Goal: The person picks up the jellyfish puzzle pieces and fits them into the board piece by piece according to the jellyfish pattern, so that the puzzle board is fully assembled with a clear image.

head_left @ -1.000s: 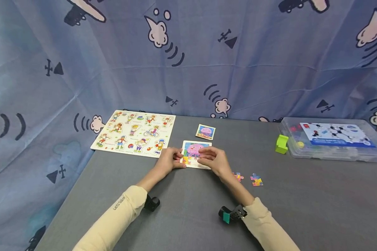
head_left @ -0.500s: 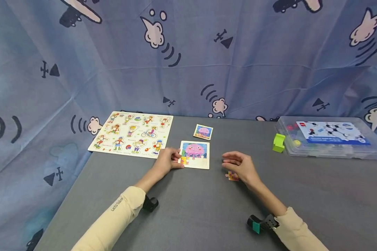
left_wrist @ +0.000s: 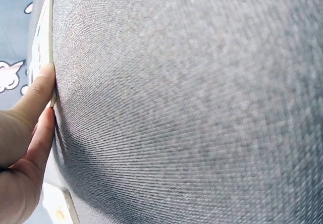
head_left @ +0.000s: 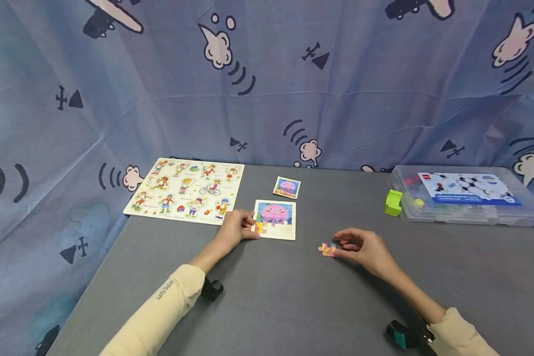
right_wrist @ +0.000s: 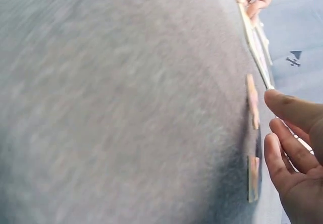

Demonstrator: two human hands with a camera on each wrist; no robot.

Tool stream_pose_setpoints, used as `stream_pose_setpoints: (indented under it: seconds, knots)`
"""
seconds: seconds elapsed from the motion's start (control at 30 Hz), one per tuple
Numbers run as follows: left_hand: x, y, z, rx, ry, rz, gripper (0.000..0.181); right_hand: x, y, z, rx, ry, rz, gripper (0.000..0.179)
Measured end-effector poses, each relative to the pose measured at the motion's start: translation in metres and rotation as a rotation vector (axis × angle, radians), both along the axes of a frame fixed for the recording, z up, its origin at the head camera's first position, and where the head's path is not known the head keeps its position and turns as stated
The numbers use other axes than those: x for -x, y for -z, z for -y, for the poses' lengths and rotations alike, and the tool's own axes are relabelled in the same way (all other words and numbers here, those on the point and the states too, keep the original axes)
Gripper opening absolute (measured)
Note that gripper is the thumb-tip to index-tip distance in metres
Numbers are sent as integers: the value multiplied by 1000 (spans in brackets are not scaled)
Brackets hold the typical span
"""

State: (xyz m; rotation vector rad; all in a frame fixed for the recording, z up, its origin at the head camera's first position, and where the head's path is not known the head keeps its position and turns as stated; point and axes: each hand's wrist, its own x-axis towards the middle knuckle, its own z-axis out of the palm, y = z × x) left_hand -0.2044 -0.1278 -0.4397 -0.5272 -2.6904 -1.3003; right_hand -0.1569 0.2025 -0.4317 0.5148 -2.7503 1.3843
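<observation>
A small jigsaw puzzle board with a pink jellyfish picture lies on the grey table; its upper part is filled and much of its lower strip is bare. My left hand pinches the board's left edge, thumb nearest me, as the left wrist view also shows at the board's rim. To the right, my right hand hovers low, fingers loosely bent, thumb tip beside a pink-and-yellow puzzle piece. In the right wrist view, two pieces lie apart, one nearer the board, and nothing shows between the fingers.
A square jellyfish picture card lies behind the board. A larger board of cartoon children is at the back left. On the right stand a green block and a clear lidded box. A patterned blue curtain hangs behind.
My right hand has left the jellyfish board and moved right to the loose pieces, covering the farther one in the head view. The left hand stays at the board's edge.
</observation>
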Motion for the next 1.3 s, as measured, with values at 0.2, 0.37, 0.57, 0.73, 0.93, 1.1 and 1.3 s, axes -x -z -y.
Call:
stream_pose_setpoints:
  seconds: [0.2, 0.37, 0.57, 0.73, 0.93, 1.1, 1.3]
  knots:
    - [-2, -3, -3, 20, -31, 39, 32, 0, 7, -1, -129, -33, -66, 30]
    - [-2, -1, -2, 30, -26, 21, 33, 2, 9, 0, -138, -32, -67, 26]
    - [-2, -2, -3, 34, -33, 29, 33, 5, 3, 1, -77, -44, -5, 25]
    - [-3, -3, -2, 19, -30, 32, 32, 8, -2, 8, -47, -13, 51, 27]
    - [-2, -3, -2, 8, -23, 42, 32, 12, -6, 18, 15, 32, 109, 30]
    - [-2, -3, -2, 10, -26, 37, 32, 17, -8, 24, 91, 43, 138, 33]
    - [-2, -3, -2, 11, -26, 35, 32, 23, -4, 30, 151, 36, 141, 34]
